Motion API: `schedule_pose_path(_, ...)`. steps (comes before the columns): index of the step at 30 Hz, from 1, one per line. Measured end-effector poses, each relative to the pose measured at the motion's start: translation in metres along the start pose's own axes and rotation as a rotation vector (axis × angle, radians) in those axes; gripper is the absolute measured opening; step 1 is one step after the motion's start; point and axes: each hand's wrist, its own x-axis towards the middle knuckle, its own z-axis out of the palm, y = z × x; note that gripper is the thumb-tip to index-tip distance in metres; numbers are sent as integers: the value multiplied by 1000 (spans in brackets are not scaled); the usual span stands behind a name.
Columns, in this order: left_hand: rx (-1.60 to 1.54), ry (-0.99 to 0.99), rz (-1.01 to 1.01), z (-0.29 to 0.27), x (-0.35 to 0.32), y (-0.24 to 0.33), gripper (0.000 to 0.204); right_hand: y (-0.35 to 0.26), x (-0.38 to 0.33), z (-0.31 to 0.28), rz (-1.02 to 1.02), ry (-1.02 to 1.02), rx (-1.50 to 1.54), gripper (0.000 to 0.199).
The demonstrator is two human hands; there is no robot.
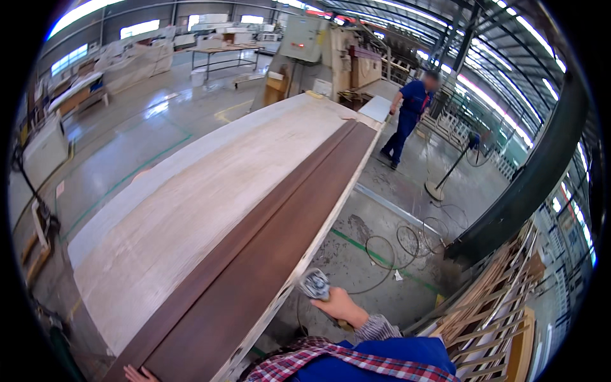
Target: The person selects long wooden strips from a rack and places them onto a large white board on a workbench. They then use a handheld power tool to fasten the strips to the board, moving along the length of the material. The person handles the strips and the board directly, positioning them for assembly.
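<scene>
My right hand is closed round a hand-held power tool with a rounded grey metal head. I hold it just off the right edge of the workbench, and its working end cannot be made out. My left hand shows only by its fingertips at the bottom edge; the fingers lie flat and apart on the near end of a long dark brown board. The board has a groove along its length. It rests along the right side of a pale wooden sheet that covers the long bench.
Beyond the bench's far end stands a large machine with a grey cabinet; a person in blue walks beside it. Right of me are a dark pillar, a rack of wooden strips, coiled hose on the floor and a stand fan.
</scene>
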Motion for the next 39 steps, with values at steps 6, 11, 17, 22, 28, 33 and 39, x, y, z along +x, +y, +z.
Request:
schedule_pose_path(6, -55, -330, 328, -73, 42, 123, 71, 119, 28, -97, 292, 7, -22, 45)
schedule_pose_path(11, -565, -348, 842, -84, 39, 393, 70, 170, 67, -154, 403, 112, -11, 44)
schedule_pose_path(17, -498, -421, 1047, -146, 34, 732, 73, 234, 128, -177, 432, 271, 168, 47)
schedule_pose_path(22, -512, -420, 1073, -180, 34, 930, 73, 276, 213, -232, 618, 139, 145, 49)
schedule_pose_path(28, -554, -441, 1105, -201, 6, 1121, 73, 329, 357, -348, 481, 126, -59, 53)
schedule_pose_path(33, -525, -414, 1180, -210, -6, 1250, 74, 372, 479, -433, 409, 94, -256, 49)
schedule_pose_path(39, -575, -503, 1016, -230, -14, 1354, 75, 416, 667, -544, 152, 7, -485, 61)
